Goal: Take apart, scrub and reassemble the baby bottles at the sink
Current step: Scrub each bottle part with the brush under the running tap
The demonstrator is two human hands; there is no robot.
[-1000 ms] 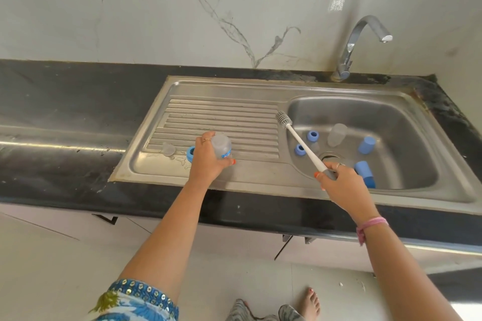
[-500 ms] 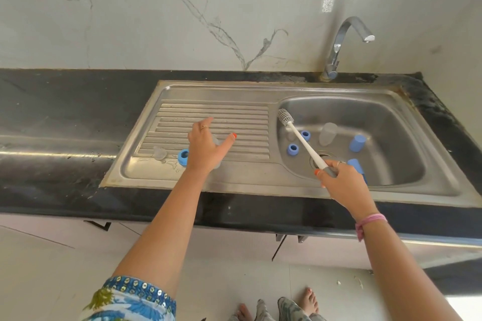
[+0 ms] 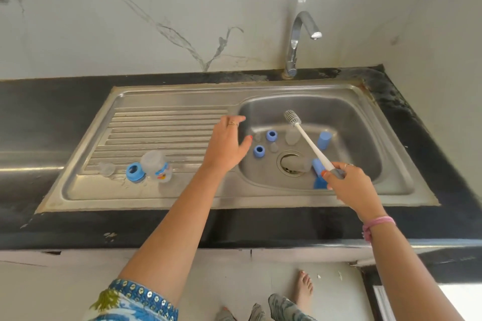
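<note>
Left hand (image 3: 226, 145) empty, fingers spread loose, palm down, hovering over the rim between the ribbed drainboard (image 3: 161, 135) and the sink basin (image 3: 347, 117); thumb points toward the basin. Ring on one finger.

Right hand (image 3: 350, 185) grips the grey handle end of a bottle brush (image 3: 309, 142), fingers curled round it. White shaft angles up and away, bristle head (image 3: 292, 117) held above the basin, touching nothing as far as can be seen. Pink band (image 3: 375, 224) on the right wrist.

On the drainboard, front left: clear bottle body (image 3: 156, 167) lying on its side with a blue-and-orange print, blue collar ring (image 3: 135, 171) touching it on the left, clear teat (image 3: 106, 169) just beside the ring, apart from it.

In the basin: two blue collar rings (image 3: 271, 135) and (image 3: 259, 151) near the left wall, two small clear teats (image 3: 273, 148) between them and the drain, an upright clear bottle body (image 3: 291, 137) behind the brush shaft, a blue cap (image 3: 324, 139) upright to the right. Another clear bottle body (image 3: 300, 164) lies over the drain (image 3: 288, 164). Blue cap (image 3: 318, 174) lying near the front wall, partly hidden by the right hand.

Tap (image 3: 300, 41) at the back, no water visible. Black tabletop (image 3: 52, 101) around the steel sink, marble wall (image 3: 156, 8) behind. Bare foot (image 3: 303, 289) on the floor below.
</note>
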